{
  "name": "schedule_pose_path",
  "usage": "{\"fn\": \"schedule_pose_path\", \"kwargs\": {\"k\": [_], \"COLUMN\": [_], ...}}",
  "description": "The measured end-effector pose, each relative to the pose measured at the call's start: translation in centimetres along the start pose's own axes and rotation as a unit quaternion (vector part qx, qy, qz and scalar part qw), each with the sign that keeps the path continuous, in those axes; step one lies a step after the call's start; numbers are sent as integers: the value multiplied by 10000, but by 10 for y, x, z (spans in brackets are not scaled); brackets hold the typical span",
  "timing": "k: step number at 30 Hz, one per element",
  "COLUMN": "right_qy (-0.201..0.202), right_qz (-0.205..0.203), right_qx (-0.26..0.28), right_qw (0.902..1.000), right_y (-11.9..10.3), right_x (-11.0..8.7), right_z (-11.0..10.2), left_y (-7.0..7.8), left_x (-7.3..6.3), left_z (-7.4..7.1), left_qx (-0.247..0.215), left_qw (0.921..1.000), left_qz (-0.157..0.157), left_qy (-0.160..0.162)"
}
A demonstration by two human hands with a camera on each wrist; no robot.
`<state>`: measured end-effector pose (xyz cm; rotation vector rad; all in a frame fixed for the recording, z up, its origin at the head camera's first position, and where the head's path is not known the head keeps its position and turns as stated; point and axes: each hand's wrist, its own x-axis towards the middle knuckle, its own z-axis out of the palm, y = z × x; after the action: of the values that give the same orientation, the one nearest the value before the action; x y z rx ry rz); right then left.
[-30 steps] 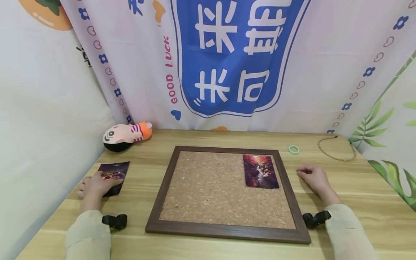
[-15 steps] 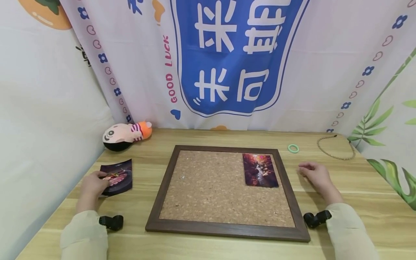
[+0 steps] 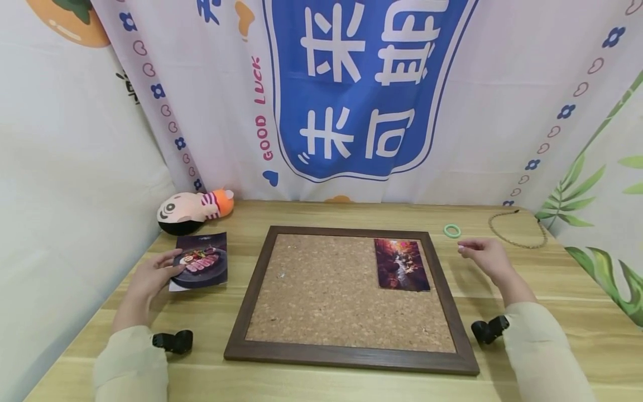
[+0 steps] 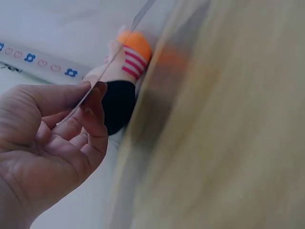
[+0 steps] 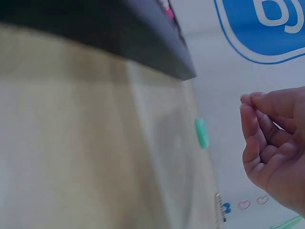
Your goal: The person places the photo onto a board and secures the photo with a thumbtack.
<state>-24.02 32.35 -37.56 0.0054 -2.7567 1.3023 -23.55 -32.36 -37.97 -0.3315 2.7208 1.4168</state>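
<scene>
My left hand (image 3: pixel 153 276) pinches the left edge of a photo print (image 3: pixel 203 261) of sliced meat on a dark plate, between thumb and fingers. The print is raised over the table and tilted, seen edge-on as a thin sheet (image 4: pixel 76 109) in the left wrist view. To the right of the framed cork board (image 3: pixel 321 304), my right hand (image 3: pixel 488 259) holds thumb and index fingertips pressed together, other fingers curled; I cannot tell if something tiny is between them. A second photo (image 3: pixel 402 265), of a red forest stream, lies at the board's upper right with a pink spot near its top.
A plush doll (image 3: pixel 196 212) lies at the table's back left corner, just beyond the held print. Behind the right hand are a light green ring (image 3: pixel 452 231) and a beaded cord (image 3: pixel 519 244). A printed curtain (image 3: pixel 346 190) hangs along the back edge.
My left hand has picked up the meat photo from the table and brought it up, forward and right. My right hand has shifted slightly forward, fingertips still together.
</scene>
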Motion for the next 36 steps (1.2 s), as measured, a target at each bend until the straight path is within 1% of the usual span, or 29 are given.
{"fn": "schedule_pose_path", "kwargs": {"k": [3, 5, 7, 10, 14, 16, 21, 25, 28, 30, 33, 36], "right_qy": [-6, -10, 22, 65, 152, 186, 178, 10, -195, -341, -494, -615], "right_qz": [-34, -72, -123, -220, -404, -470, -571, -542, -474, -508, -544, -618], "right_qx": [105, 131, 155, 240, 467, 578, 1089, 1547, 1911, 2092, 2076, 2067], "right_qw": [9999, 9999, 9998, 9994, 9980, 9970, 9922, 9865, 9802, 9760, 9754, 9745], "right_y": [-9, -16, -23, -34, -52, -62, -86, -98, -108, -114, -123, -131], "right_x": [5, 9, 13, 21, 31, 34, 44, 52, 54, 54, 53, 49], "right_z": [-2, -2, -1, 5, 20, 30, 58, 84, 104, 117, 136, 153], "left_y": [10, 18, 27, 42, 63, 73, 92, 97, 97, 96, 94, 93], "left_x": [2, 3, 7, 12, 17, 19, 24, 27, 28, 28, 28, 28], "left_z": [4, 10, 19, 35, 56, 65, 86, 103, 114, 120, 127, 132], "left_qx": [-224, -351, -577, -761, -1103, -1319, -1615, -1815, -1858, -1805, -1610, -1296], "left_qw": [9997, 9993, 9981, 9965, 9921, 9887, 9834, 9797, 9782, 9790, 9817, 9857], "left_qz": [78, 158, 196, 306, 444, 460, 364, 301, 332, 358, 433, 580], "left_qy": [24, 25, -15, -180, -396, -536, -748, -803, -865, -877, -919, -906]}}
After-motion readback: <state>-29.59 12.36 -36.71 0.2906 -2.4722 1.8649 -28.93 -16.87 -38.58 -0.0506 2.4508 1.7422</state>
